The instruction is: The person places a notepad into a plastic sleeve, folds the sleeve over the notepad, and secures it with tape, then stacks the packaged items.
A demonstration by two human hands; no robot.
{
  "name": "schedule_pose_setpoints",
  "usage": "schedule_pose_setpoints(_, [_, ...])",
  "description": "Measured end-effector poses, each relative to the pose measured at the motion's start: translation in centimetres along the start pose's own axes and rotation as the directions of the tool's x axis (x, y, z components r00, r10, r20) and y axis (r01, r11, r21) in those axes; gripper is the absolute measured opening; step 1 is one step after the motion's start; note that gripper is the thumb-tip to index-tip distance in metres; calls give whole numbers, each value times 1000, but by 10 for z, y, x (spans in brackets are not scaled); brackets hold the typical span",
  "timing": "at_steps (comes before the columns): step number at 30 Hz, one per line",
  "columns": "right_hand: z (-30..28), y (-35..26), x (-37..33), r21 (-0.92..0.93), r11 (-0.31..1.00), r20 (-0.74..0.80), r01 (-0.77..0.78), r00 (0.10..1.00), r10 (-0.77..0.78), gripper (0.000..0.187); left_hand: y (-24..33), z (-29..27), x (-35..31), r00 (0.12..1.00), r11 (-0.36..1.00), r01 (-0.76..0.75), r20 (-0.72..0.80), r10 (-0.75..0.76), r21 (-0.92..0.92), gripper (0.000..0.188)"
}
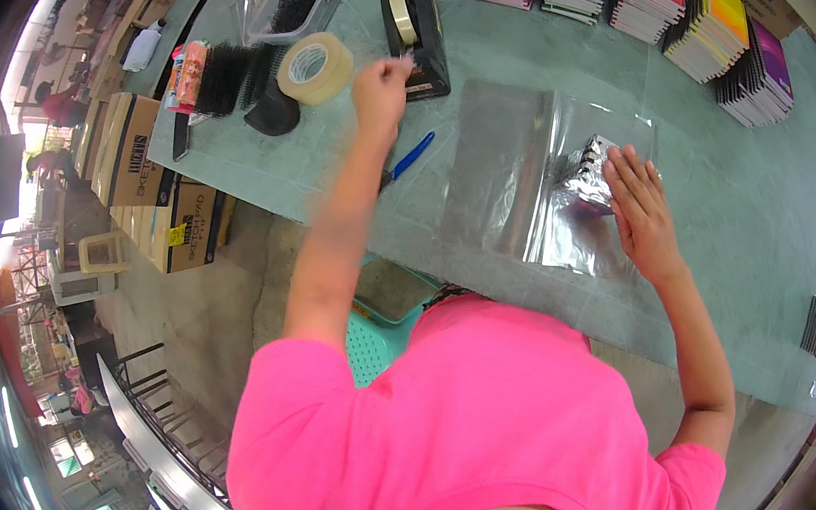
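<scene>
My left hand (381, 91) is pinched closed at the front end of a black tape dispenser (431, 51), which holds a narrow tape roll (401, 14). A small clear glint at the fingertips looks like tape. My right hand (644, 211) lies flat, fingers straight, against the right side of a small bundle wrapped in shiny clear film (591, 170). Dark notched edges show through the wrap; the palm hides part of it. Under the bundle a clear plastic sheet (499, 165) spreads to the left. A blue-handled tool (413, 155) lies between my left forearm and the sheet.
Left of my left hand are a wide tape roll (315, 68), black binding coils (222, 78) and a clear plastic box (331, 4) with dark pieces inside. Coil-bound notebook stacks (710, 33) line the far edge. Cartons (138, 154) and a green plastic stool (372, 347) stand beside the table.
</scene>
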State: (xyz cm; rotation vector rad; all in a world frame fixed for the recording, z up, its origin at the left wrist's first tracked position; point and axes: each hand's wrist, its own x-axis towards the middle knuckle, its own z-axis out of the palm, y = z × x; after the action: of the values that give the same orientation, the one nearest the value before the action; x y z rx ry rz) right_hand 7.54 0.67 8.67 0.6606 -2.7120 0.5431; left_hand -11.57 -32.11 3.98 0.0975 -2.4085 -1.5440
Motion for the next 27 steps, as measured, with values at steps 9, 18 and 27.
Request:
schedule_pose_setpoints(9, [6, -3, 1, 32, 998, -118, 52, 992, -47, 45, 28, -26, -28, 860, 686, 510, 330, -390, -518, 15])
schedule_pose_setpoints(18, [9, -1, 0, 169, 986, -104, 7, 995, 10, 49, 62, -32, -37, 936, 993, -65, 352, 26, 100, 11])
schedule_pose_setpoints(27, [7, 0, 1, 254, 965, -74, 59, 996, -41, 61, 107, 85, -195, 837, 874, 311, 544, -65, -374, 28])
